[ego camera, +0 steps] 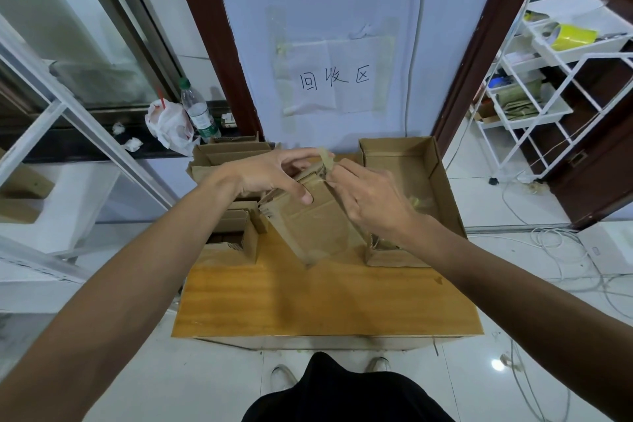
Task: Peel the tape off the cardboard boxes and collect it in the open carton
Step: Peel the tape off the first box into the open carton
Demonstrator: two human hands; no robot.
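Two hands over the table (325, 301), head view. The left hand (270, 175) grips the tilted cardboard box (315, 229) at its top; the right hand (370, 202) apparently pinches the lifted tape (326, 157) end with its fingers. Tape likely thin, limp, sticky: hold the free end. The open carton (445, 188) stands just to the right.

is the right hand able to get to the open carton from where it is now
Probably yes: the right hand, pinching tape on the cardboard box, is just beside the open carton, with nothing between them.
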